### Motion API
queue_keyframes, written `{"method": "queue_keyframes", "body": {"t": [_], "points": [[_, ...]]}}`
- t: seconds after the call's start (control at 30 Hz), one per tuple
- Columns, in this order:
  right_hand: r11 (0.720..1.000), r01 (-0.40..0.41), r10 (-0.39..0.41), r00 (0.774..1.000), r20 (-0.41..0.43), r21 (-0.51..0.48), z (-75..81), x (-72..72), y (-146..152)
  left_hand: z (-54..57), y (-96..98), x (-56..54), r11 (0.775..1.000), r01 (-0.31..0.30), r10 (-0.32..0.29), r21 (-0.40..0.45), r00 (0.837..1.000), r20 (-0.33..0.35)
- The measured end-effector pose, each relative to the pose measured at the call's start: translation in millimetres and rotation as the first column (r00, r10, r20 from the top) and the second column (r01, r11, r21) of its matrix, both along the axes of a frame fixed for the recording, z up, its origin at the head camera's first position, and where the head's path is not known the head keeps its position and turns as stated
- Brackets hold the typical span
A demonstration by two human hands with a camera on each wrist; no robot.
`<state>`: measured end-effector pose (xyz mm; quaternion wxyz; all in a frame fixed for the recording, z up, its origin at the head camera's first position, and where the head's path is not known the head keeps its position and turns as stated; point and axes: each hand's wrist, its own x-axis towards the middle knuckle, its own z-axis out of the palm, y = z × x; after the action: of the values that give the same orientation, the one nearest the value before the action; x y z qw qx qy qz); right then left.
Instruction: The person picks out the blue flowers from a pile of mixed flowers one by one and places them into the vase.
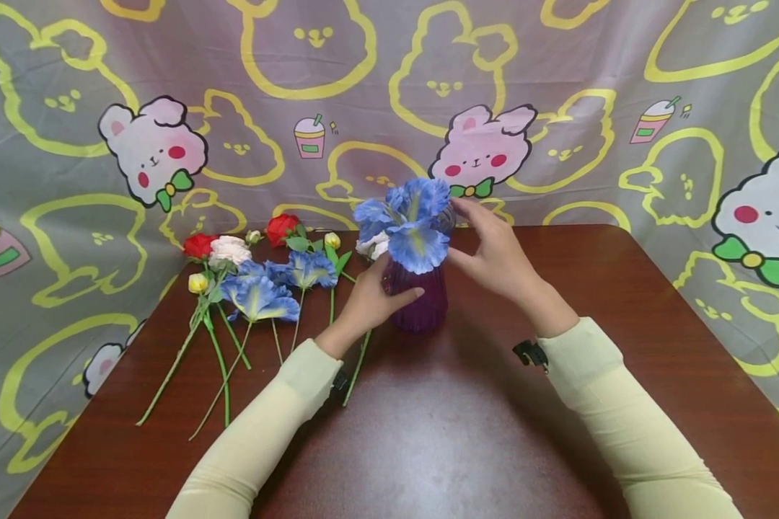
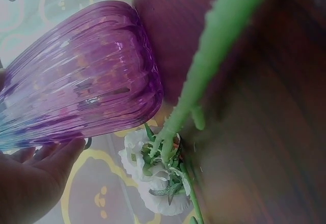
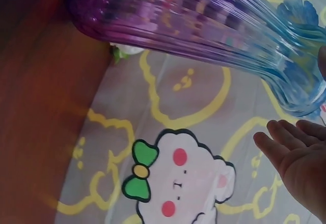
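Observation:
A ribbed glass vase (image 1: 422, 310), purple below and bluish at the neck, stands upright on the table. My left hand (image 1: 368, 299) grips its side, the thumb across the front and fingers round the back. A blue flower (image 1: 415, 231) covers the vase's mouth in the head view; in the right wrist view its petals (image 3: 300, 15) show by the neck. My right hand (image 1: 496, 252) is at the right of the mouth, thumb near the neck and fingers (image 3: 285, 142) loosely extended. A white flower (image 2: 155, 178) lies behind my left hand, its stem passing below that wrist.
Left of the vase on the brown table (image 1: 545, 447) lie several artificial flowers: red roses (image 1: 282, 229), a pale rose (image 1: 230, 251), blue blooms (image 1: 260, 294) and yellow buds (image 1: 197, 282). A cartoon-printed cloth (image 1: 376, 65) hangs behind the table and along both sides.

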<state>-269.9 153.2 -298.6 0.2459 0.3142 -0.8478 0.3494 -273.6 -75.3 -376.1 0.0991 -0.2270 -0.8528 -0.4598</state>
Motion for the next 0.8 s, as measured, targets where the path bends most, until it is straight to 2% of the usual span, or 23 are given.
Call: {"method": "queue_keyframes", "body": {"t": [0.17, 0.3, 0.43, 0.53, 0.6, 0.8], "points": [[0.996, -0.015, 0.023, 0.996, 0.091, -0.084, -9.5, -3.1, -2.1, 0.1, -0.4, -0.6, 1.000, 0.009, -0.009, 0.004, 1.000, -0.003], [0.988, -0.029, 0.060, 0.977, 0.205, -0.152, -18.3, -4.9, -6.9, -0.3, -0.6, -0.6, 1.000, 0.010, -0.010, 0.006, 1.000, -0.004], [0.974, -0.063, 0.131, 0.938, 0.320, -0.216, -9.5, 9.2, -18.1, -1.0, -1.0, -0.6, 1.000, 0.018, -0.018, 0.009, 1.000, -0.013], [0.970, -0.080, 0.159, 0.922, 0.352, -0.229, -0.7, 18.3, -24.5, -0.8, -0.8, -1.3, 1.000, 0.030, -0.029, 0.009, 0.999, -0.021], [0.966, -0.089, 0.174, 0.917, 0.360, -0.242, -1.3, 17.5, -25.8, -0.6, -0.4, -1.7, 0.999, 0.032, -0.032, 0.006, 0.999, -0.025], [0.944, -0.123, 0.239, 0.893, 0.380, -0.305, -29.9, -6.1, -23.6, -0.8, -0.3, -1.1, 0.999, 0.035, -0.035, 0.009, 0.999, -0.010]]}}
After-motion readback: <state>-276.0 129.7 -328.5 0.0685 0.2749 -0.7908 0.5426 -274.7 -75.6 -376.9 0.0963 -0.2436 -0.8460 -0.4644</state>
